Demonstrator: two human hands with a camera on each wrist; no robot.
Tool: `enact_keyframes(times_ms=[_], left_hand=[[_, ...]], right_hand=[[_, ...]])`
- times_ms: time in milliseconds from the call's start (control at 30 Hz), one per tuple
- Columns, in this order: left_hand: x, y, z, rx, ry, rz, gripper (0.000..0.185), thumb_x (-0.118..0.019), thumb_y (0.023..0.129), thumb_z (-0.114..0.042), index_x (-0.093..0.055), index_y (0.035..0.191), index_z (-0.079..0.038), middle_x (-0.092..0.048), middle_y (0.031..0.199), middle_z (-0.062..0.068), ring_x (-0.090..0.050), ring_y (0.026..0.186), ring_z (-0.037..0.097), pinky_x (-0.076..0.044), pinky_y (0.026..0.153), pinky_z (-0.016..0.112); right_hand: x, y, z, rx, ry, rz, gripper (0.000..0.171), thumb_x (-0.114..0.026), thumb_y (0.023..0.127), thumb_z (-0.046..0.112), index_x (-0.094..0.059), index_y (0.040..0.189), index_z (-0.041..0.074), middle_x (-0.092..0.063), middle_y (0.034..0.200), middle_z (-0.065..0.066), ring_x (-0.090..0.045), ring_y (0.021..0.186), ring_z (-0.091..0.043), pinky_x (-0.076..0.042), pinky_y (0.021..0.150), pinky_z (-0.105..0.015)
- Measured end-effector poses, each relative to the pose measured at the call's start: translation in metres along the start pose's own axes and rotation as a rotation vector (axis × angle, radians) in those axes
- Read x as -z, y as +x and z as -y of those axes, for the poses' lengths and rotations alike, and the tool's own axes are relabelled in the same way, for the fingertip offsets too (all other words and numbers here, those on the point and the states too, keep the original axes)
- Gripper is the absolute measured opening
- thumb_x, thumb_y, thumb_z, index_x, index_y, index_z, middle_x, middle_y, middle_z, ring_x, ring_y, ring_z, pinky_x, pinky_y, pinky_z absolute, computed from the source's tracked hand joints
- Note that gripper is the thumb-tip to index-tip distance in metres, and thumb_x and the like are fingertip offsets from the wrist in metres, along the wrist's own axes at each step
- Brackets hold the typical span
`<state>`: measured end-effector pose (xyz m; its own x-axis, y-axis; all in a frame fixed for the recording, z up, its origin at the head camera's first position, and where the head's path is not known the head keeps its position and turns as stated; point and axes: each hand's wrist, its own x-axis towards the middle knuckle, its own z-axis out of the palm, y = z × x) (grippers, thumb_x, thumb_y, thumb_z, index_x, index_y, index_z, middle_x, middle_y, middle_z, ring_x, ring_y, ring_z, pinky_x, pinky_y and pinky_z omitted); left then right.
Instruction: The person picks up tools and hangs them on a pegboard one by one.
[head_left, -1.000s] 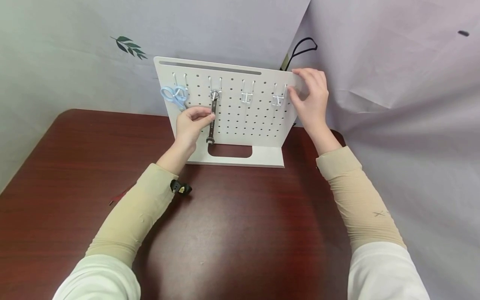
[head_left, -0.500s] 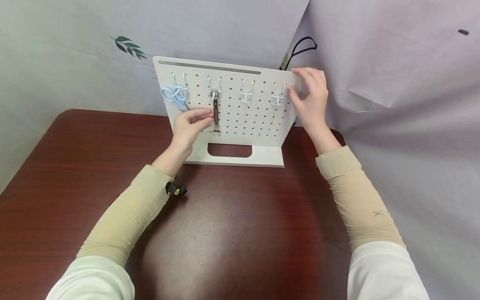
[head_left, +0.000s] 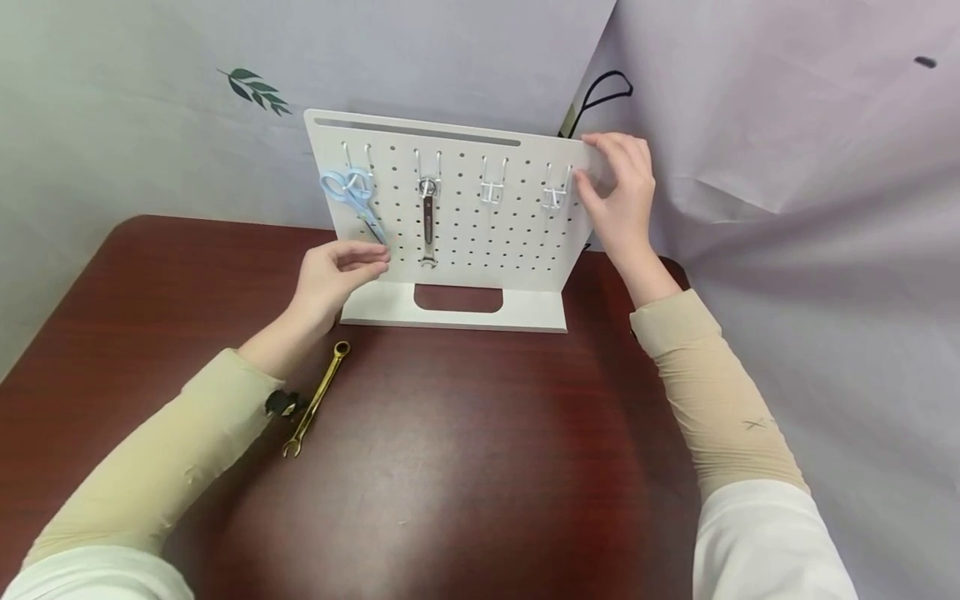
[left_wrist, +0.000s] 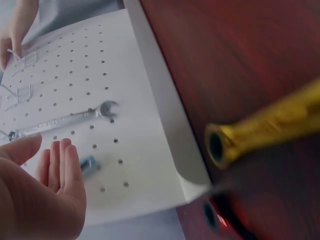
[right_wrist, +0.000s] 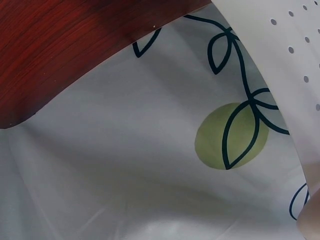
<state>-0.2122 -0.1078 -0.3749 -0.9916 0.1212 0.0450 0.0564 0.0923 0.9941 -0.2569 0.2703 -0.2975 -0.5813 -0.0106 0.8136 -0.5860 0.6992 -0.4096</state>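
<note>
A white pegboard (head_left: 465,258) stands upright on its foot. My right hand (head_left: 626,187) grips its top right corner, fingers over the edge and thumb in front. From the second hook pair hangs a silver combination wrench (head_left: 428,221), ring end up. Light blue scissors (head_left: 358,196) hang at the far left of the board, points down. My left hand (head_left: 330,279) holds nothing; its loosely extended fingers are near the scissors' tips. In the left wrist view, that hand's palm (left_wrist: 50,195) shows bare. A gold combination wrench (head_left: 318,400) lies on the table beside the left forearm.
Two wire hooks, a middle one (head_left: 492,192) and a right one (head_left: 555,196), bear no tool. The dark red table (head_left: 480,450) ends against a pale cloth backdrop (head_left: 465,58). Blurred red and dark things (left_wrist: 220,215) show past the board's corner in the left wrist view.
My left hand has let go of the silver wrench and moved left and down, away from it. The wrench now hangs straight; the gold wrench has come into view. The right hand stays put.
</note>
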Motion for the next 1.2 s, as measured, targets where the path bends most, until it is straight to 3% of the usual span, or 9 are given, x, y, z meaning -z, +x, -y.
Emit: enact_keyframes(times_ms=[200,300,433,533,733,833,1000,1200], left_hand=[[0.026,-0.016,0.004,0.029,0.184,0.006,0.038,-0.079,0.096,-0.012,-0.071,0.128,0.007,-0.074,0.087,-0.03,-0.071,0.084,-0.012,-0.055,0.08,0.007],[0.037,-0.023,0.006,0.034,0.272,0.001,0.037,-0.08,0.096,-0.016,-0.073,0.126,0.004,-0.074,0.088,-0.03,-0.069,0.081,-0.013,-0.051,0.064,0.01],[0.048,-0.033,0.009,0.043,0.337,0.014,0.035,-0.079,0.096,-0.016,-0.073,0.124,0.004,-0.07,0.084,-0.034,-0.067,0.079,-0.014,-0.049,0.057,0.014],[0.057,-0.039,0.013,0.042,0.372,0.03,0.033,-0.078,0.097,-0.015,-0.073,0.123,0.005,-0.067,0.082,-0.039,-0.067,0.079,-0.017,-0.053,0.065,0.011],[0.072,-0.051,0.022,0.03,0.456,0.044,0.029,-0.078,0.097,-0.014,-0.074,0.121,0.003,-0.066,0.083,-0.04,-0.065,0.077,-0.019,-0.051,0.068,0.007],[0.079,-0.056,0.029,0.034,0.487,0.052,0.027,-0.079,0.096,-0.012,-0.075,0.119,0.002,-0.074,0.087,-0.028,-0.066,0.076,-0.019,-0.052,0.067,0.008],[0.09,-0.063,0.042,0.035,0.585,0.046,0.024,-0.082,0.094,-0.012,-0.078,0.115,-0.002,-0.083,0.096,0.007,-0.063,0.073,-0.02,-0.048,0.066,0.009],[0.1,-0.069,0.055,0.019,0.671,0.064,0.021,-0.083,0.091,-0.01,-0.079,0.11,-0.002,-0.082,0.094,0.017,-0.062,0.07,-0.016,-0.045,0.065,0.01]], right_hand=[[0.0,0.0,0.0,0.007,-0.003,-0.004,0.03,-0.077,0.091,-0.001,-0.075,0.121,-0.002,-0.072,0.12,-0.023,-0.058,0.116,-0.041,-0.045,0.109,-0.038],[0.0,0.001,-0.001,0.01,-0.001,-0.005,0.03,-0.077,0.091,-0.002,-0.075,0.121,-0.002,-0.072,0.12,-0.023,-0.058,0.116,-0.041,-0.045,0.109,-0.038],[0.0,0.001,-0.001,0.007,-0.002,-0.004,0.03,-0.078,0.091,-0.002,-0.075,0.121,-0.002,-0.072,0.12,-0.023,-0.058,0.117,-0.04,-0.045,0.109,-0.038],[0.0,0.001,0.0,0.003,-0.005,0.001,0.03,-0.078,0.091,-0.001,-0.075,0.121,-0.002,-0.072,0.12,-0.023,-0.058,0.118,-0.04,-0.045,0.11,-0.038],[0.001,0.001,0.0,0.002,-0.009,0.008,0.03,-0.077,0.093,0.0,-0.075,0.122,-0.002,-0.072,0.121,-0.023,-0.058,0.118,-0.04,-0.045,0.11,-0.038],[0.001,0.0,0.0,0.004,-0.008,0.007,0.029,-0.077,0.092,-0.001,-0.075,0.122,-0.002,-0.072,0.121,-0.024,-0.058,0.118,-0.041,-0.045,0.11,-0.038],[0.001,0.0,0.0,0.002,-0.007,0.008,0.03,-0.077,0.092,0.0,-0.075,0.122,-0.002,-0.071,0.121,-0.024,-0.058,0.118,-0.041,-0.045,0.11,-0.038],[0.0,0.0,0.0,0.001,-0.004,0.008,0.03,-0.077,0.093,0.0,-0.075,0.122,-0.002,-0.072,0.121,-0.023,-0.058,0.118,-0.04,-0.045,0.11,-0.038]])
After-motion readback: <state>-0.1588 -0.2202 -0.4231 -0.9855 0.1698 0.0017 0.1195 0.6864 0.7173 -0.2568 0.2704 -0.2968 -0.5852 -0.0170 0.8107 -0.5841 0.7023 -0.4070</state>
